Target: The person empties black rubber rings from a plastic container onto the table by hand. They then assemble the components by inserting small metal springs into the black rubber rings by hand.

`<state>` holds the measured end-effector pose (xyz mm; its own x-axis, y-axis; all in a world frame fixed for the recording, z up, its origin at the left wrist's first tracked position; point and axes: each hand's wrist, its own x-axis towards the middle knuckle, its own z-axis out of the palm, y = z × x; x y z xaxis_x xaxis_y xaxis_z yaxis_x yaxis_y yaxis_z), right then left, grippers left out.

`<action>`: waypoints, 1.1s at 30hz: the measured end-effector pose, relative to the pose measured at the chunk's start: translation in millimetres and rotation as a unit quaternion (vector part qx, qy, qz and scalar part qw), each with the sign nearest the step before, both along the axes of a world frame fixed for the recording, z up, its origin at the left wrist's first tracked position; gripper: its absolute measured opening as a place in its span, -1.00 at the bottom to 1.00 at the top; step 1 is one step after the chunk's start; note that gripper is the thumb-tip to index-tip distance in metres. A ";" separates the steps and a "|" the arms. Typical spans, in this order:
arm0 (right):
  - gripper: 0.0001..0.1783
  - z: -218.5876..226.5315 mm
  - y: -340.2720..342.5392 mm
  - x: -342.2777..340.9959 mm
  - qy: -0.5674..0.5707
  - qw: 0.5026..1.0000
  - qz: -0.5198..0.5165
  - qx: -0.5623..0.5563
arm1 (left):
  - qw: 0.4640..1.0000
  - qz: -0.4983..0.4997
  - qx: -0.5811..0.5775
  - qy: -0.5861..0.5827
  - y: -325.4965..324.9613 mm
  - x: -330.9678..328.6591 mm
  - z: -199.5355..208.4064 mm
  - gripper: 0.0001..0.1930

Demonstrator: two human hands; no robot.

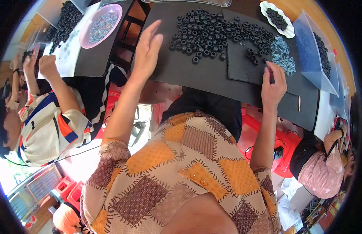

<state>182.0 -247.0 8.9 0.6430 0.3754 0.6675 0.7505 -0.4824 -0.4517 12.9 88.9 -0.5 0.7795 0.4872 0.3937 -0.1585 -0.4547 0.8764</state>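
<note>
My left hand [148,52] is raised over the left edge of the dark table, its fingers stretched out and nothing in them. On the right, my right hand [275,82] has its fingers bent together at a small black ring-shaped part [265,61], which they seem to pinch. A few loose black rings [252,55] lie just left of those fingertips on a black board [245,69]. Beyond spreads a large heap of similar black ring-shaped parts [200,33]. Small clear bluish pieces [282,56] are scattered beside my right hand.
A white scalloped dish [288,32] with black parts stands far right, near a clear plastic bin [311,66]. A thin brass-coloured stick [299,103] lies near the right edge. At the left table, a person [52,117] sits by a pink bowl [118,11]. Another person [321,171] sits right.
</note>
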 end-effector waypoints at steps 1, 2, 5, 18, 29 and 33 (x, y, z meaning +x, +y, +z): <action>-0.78 1.1 -2.0 -2.8 -0.004 1.000 -0.002 -0.009 | 0.998 0.018 0.052 0.016 -8.3 -7.9 0.4 -0.51; -0.78 0.2 -2.7 -3.3 -0.004 1.000 -0.006 -0.009 | 0.994 0.034 0.103 0.032 -16.3 -13.2 3.0 -0.50; -0.77 -2.3 -3.6 -5.1 0.018 1.000 -0.009 0.000 | 0.977 0.005 0.191 0.092 -33.2 -24.1 14.6 -0.30; -0.51 4.2 9.8 -3.8 -0.031 0.996 -0.002 -0.079 | 0.874 -0.037 0.448 0.186 -42.0 29.8 2.7 -0.13; -0.74 5.3 61.3 33.1 -0.137 0.983 0.052 -0.110 | 0.879 -0.020 0.459 0.130 -35.8 58.6 0.1 -0.23; -0.81 0.7 68.1 37.4 -0.111 0.984 0.041 -0.134 | 0.934 -0.014 0.352 0.059 -40.9 42.1 8.0 -0.27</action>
<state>219.4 -178.9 9.6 0.4526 0.6017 0.6581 0.8580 -0.4949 -0.1376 55.1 48.0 7.5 0.8465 0.1190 0.5189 -0.0992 -0.9224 0.3734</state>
